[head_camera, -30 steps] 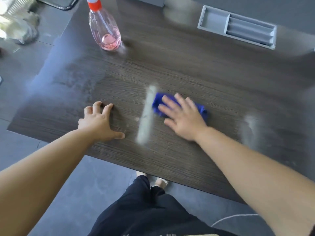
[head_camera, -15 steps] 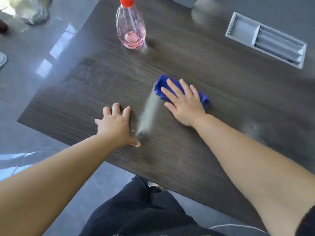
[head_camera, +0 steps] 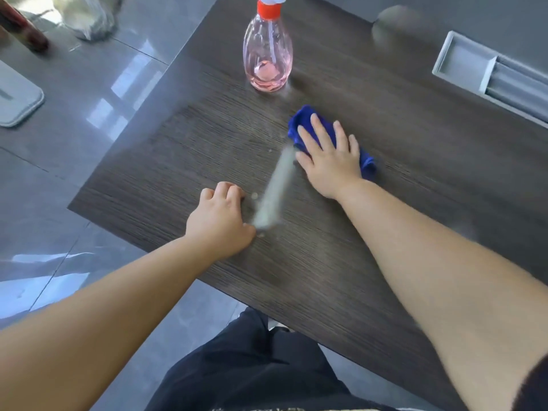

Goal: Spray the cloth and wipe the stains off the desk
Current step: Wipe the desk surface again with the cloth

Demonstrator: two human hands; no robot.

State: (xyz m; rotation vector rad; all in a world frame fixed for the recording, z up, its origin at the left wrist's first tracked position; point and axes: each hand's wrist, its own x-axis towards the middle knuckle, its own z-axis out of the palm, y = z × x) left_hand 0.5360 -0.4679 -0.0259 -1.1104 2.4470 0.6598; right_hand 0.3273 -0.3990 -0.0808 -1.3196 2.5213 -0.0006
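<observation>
Right hand [head_camera: 332, 161], grip spread flat, has pushed folded blue cloth [head_camera: 305, 120] up dark woodgrain bench [head_camera: 415, 149] toward pink spray bottle [head_camera: 267, 59]. Pale streak [head_camera: 275, 189] remains below bottle; wiping unfinished. Left hand [head_camera: 221, 219] now curled, holding nothing, bracing.

A single head-worn, wide-angle view is given, aimed forward and steeply down from above the near edge of the desk [head_camera: 341, 262]. Both forearms are framed close; floor is seen at left. No second view is provided.
</observation>
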